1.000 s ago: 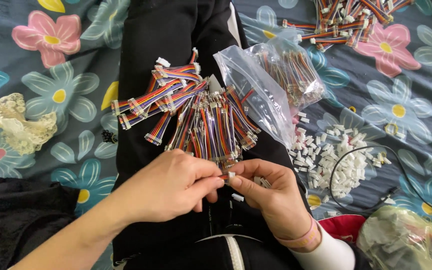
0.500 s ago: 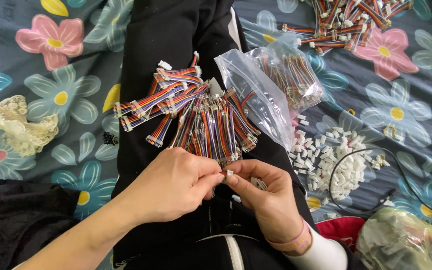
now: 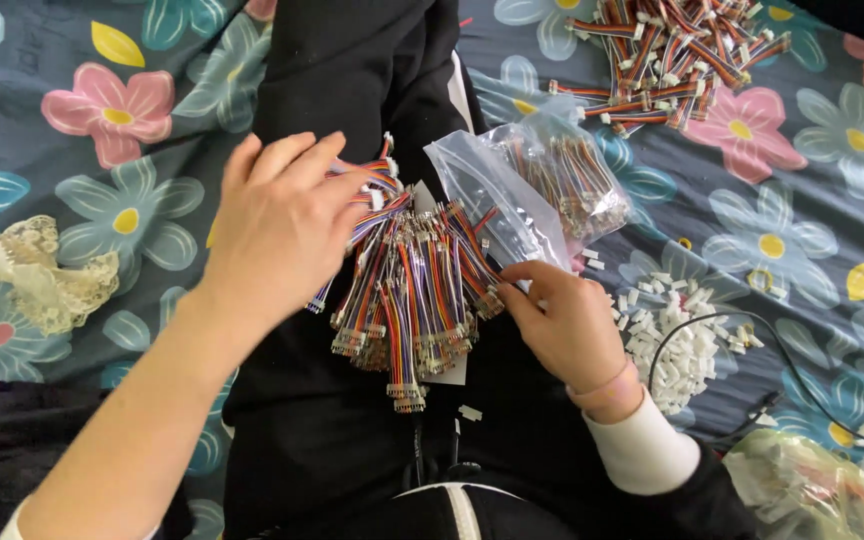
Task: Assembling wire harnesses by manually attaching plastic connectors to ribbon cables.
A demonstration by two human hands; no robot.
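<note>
You're laying your left hand (image 3: 282, 225), fingers spread flat, on the ribbon cable pile (image 3: 407, 290) while your right hand (image 3: 562, 320) fingertips are pinching one connector end w/ care—keep pile pinned.

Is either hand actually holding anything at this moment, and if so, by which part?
Neither grip is clear. The left hand lies spread on the pile of multicoloured cable bundles; the right hand touches the pile's right edge with its fingertips, and whether they pinch a wire cannot be told.

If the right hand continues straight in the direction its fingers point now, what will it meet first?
The right hand points up and left, so it would probably first meet the pile of coloured wire bundles on the lap; its fingertips look almost against them already, though depth is unclear.
</note>
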